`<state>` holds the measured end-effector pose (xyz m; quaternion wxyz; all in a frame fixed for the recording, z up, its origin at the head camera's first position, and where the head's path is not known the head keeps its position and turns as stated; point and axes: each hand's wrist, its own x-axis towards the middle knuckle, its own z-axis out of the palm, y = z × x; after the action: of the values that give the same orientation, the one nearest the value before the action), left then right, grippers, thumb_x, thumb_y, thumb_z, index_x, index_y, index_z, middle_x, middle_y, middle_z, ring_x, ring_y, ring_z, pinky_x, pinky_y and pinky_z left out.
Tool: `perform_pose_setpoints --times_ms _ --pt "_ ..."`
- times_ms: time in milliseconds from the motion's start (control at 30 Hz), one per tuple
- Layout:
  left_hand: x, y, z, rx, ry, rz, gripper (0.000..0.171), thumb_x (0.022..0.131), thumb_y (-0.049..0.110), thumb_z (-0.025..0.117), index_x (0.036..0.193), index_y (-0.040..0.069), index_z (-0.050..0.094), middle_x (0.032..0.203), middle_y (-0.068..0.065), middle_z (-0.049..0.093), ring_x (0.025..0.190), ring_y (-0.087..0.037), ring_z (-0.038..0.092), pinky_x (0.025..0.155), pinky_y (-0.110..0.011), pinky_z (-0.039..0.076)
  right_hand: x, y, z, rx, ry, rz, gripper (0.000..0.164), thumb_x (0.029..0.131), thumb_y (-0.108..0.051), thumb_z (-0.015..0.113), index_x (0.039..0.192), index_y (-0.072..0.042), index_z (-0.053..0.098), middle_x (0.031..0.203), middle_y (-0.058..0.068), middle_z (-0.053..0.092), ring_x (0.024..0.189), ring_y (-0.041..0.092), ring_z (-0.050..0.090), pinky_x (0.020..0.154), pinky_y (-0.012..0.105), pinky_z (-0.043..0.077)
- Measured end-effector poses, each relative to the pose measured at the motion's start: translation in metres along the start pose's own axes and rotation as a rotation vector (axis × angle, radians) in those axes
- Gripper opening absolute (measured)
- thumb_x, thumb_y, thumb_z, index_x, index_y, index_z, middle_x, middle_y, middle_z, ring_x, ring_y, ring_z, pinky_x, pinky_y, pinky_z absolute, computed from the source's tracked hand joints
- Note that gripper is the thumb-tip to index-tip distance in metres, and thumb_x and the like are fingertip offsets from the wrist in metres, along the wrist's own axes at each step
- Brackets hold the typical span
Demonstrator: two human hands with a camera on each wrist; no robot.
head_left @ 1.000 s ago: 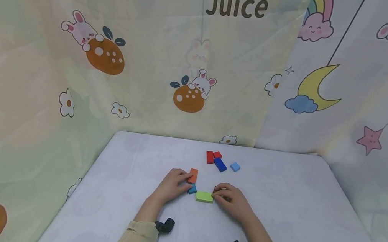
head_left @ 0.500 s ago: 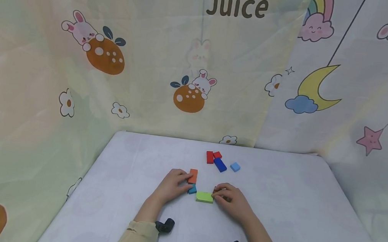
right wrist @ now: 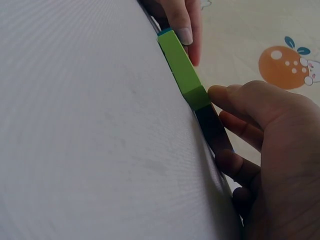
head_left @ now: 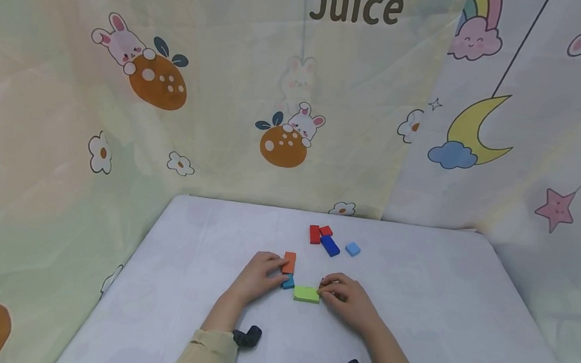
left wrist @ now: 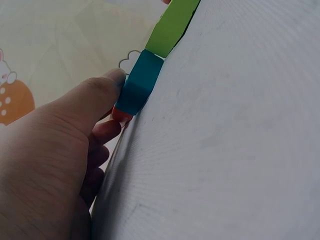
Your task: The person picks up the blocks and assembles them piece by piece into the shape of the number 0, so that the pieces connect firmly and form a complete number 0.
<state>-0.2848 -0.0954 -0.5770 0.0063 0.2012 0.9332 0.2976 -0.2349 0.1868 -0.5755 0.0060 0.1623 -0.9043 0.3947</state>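
My left hand (head_left: 256, 276) lies beside an orange block (head_left: 289, 262) and a teal block (head_left: 288, 281). Its thumb touches the teal block's left side and a finger touches the orange one. In the left wrist view, the teal block meets a lime green block (left wrist: 172, 30) at a corner. My right hand (head_left: 349, 302) is at the green block's right end, its thumb near that corner. Fingers of this hand hold a dark block (right wrist: 215, 129) that stands against the green block's end in the right wrist view. From the head view the dark block is mostly hidden by fingers.
Farther back on the white table (head_left: 235, 225) lie two red blocks (head_left: 314, 235), a dark blue block (head_left: 330, 246) and a light blue block (head_left: 352, 249). A printed cloth (head_left: 226, 83) hangs behind the table. Each wrist wears a black device (head_left: 247, 336).
The head view has tilted very slightly. Hands and blocks keep their places on the table.
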Motion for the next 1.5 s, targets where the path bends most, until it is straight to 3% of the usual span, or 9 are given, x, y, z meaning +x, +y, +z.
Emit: perform_pose_setpoints --times_ms 200,467,1500 --pt "0.0002 0.0001 -0.0007 -0.004 -0.001 0.006 0.053 0.089 0.05 0.068 0.138 0.031 0.059 0.135 0.002 0.057 0.13 -0.02 0.047 0.108 -0.041 0.046 -0.0005 0.0001 0.0007 -0.011 0.01 -0.007 0.016 0.093 -0.026 0.068 0.096 -0.041 0.075 0.116 -0.018 0.062 0.115 0.012 0.058 0.102 0.049 0.048" --pt "0.0007 0.0011 -0.0021 0.013 -0.012 0.07 0.044 0.092 0.049 0.065 0.135 0.037 0.061 0.14 0.002 0.055 0.133 -0.021 0.046 0.111 -0.044 0.043 -0.0002 0.0 0.0002 -0.012 0.003 -0.009 0.015 0.094 -0.027 0.068 0.098 -0.04 0.075 0.116 -0.018 0.062 0.115 0.012 0.058 0.102 0.05 0.048" --pt "0.0002 -0.0005 -0.0002 0.002 0.005 0.04 0.042 0.091 0.047 0.068 0.131 0.035 0.064 0.139 0.003 0.055 0.133 -0.019 0.047 0.11 -0.042 0.045 0.0008 -0.0005 -0.0005 -0.005 -0.006 0.013 0.018 0.093 -0.026 0.068 0.096 -0.043 0.074 0.114 -0.022 0.062 0.116 0.01 0.057 0.104 0.049 0.046"
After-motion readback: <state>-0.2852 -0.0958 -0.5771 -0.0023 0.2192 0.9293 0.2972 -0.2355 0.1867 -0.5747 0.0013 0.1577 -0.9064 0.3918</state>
